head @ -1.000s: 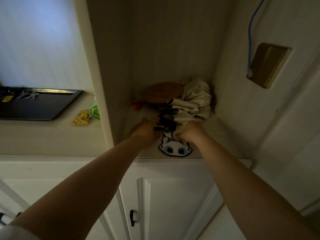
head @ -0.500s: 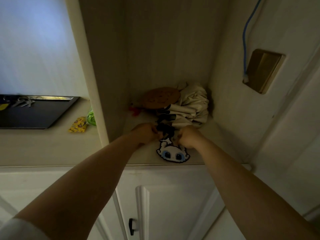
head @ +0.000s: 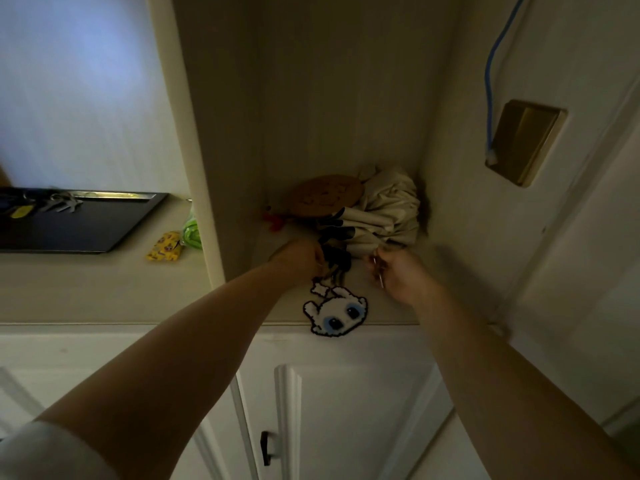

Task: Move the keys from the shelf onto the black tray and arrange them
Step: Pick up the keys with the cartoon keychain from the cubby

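Observation:
Both hands reach into a dim shelf niche [head: 388,306]. My left hand [head: 298,259] is closed on a dark bunch of keys [head: 334,261], whose white pixel-cat keychain [head: 334,311] lies at the shelf's front edge. My right hand [head: 398,271] has moved off to the right and pinches a small metal ring or key [head: 379,271]. The black tray [head: 79,226] sits on the counter at the left, with a bunch of keys [head: 62,202] and a yellow tag [head: 21,212] at its far end.
A crumpled cream cloth bag [head: 384,213] and a round brown cork mat [head: 325,195] fill the back of the niche, with a small red item [head: 273,221] beside them. A yellow packet [head: 166,246] and a green object [head: 192,232] lie on the counter near the tray. Cabinet doors are below.
My right hand has pulled away to the right from the dark bunch with a small metal piece. The cat keychain has slid toward the shelf's front edge. The view has tilted slightly.

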